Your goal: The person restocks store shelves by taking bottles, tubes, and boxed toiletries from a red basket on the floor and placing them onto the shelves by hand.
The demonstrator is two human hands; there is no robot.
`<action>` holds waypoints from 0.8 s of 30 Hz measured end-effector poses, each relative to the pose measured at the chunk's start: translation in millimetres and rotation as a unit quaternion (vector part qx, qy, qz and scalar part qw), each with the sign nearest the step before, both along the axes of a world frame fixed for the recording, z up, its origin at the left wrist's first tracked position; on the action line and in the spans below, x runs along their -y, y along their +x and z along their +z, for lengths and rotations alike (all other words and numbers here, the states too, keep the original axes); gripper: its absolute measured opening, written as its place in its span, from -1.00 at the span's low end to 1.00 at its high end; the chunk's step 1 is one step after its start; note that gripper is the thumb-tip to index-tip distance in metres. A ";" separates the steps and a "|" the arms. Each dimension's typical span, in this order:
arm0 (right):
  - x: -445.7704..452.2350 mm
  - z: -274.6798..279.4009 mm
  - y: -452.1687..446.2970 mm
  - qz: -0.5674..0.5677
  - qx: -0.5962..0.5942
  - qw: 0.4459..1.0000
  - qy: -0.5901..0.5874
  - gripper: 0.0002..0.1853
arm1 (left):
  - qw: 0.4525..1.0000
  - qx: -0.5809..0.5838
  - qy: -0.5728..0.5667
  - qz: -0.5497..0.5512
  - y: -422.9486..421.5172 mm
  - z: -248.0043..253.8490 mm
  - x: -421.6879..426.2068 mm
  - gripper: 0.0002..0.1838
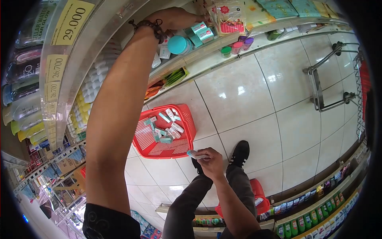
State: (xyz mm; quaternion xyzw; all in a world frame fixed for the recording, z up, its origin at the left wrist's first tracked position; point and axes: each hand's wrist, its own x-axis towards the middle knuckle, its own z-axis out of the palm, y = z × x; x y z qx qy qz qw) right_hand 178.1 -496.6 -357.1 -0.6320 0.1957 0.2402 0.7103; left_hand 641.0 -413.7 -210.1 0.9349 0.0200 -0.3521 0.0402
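My left hand (173, 19) reaches onto the upper shelf, behind a round turquoise jar (179, 45) and small teal-and-white boxes (202, 32); its fingers are mostly hidden there. A dark bracelet circles that wrist. Lower down, my right hand (211, 161) is closed around a small white item with a teal end (195, 154), above the floor near my shoes. Beside it, a red basket (190, 123) on the floor holds several small white and teal boxes and bottles.
Bottles and price labels (71, 24) line the shelf at the left. A metal rack frame (316, 89) stands at the right. Another red basket (258, 189) is behind my legs. Shelves with green bottles (300, 224) run along the lower right.
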 end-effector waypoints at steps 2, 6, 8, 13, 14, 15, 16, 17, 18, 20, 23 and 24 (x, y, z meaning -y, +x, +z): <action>0.4 -1.1 0.0 -0.002 0.011 1.000 -0.001 -0.75 | 1.000 -0.007 -0.018 -0.005 1.2 -8.1 -3.0 -0.13; 0.0 -3.8 -1.5 -0.006 0.002 1.000 0.008 -0.75 | 0.998 -0.009 -0.053 0.034 8.1 -10.2 -3.1 -0.31; 1.8 -1.2 0.8 0.012 -0.004 1.000 -0.001 -0.78 | 0.997 0.006 -0.075 0.014 24.7 -23.4 -14.9 -0.42; 1.0 3.8 5.5 -0.002 -0.009 1.000 -0.002 -0.77 | 0.976 0.128 -0.177 0.000 19.5 -33.4 -27.6 -0.62; 1.1 3.7 5.8 -0.004 -0.007 1.000 -0.001 -0.77 | 0.976 0.142 -0.166 -0.003 16.1 -33.0 -25.3 -0.63; 1.4 3.1 6.2 -0.005 -0.007 1.000 -0.002 -0.77 | 0.975 0.157 -0.156 -0.005 13.8 -32.0 -23.0 -0.63; 1.6 2.2 6.3 -0.001 -0.006 1.000 -0.004 -0.77 | 0.975 0.157 -0.157 -0.005 28.7 -47.4 -40.1 -0.63; 1.8 1.5 6.0 0.003 -0.005 1.000 -0.006 -0.77 | 0.904 0.254 -0.060 -0.337 55.7 -76.7 -72.7 -0.63; 1.9 1.0 5.7 0.003 -0.006 1.000 -0.007 -0.77 | 0.712 0.318 0.045 -0.624 70.7 -94.4 -91.1 -0.62; 1.5 0.3 5.1 -0.007 -0.002 1.000 0.000 -0.77 | 0.857 0.250 0.001 -0.450 36.8 -48.3 -53.5 -0.62; -0.5 -3.1 1.7 -0.021 0.002 1.000 0.020 -0.77 | 0.963 0.170 -0.059 -0.199 10.3 -8.2 -25.5 -0.62; 0.3 -1.3 3.3 -0.021 0.002 1.000 0.020 -0.77 | 0.971 0.172 -0.076 -0.146 8.5 -6.4 -24.6 -0.63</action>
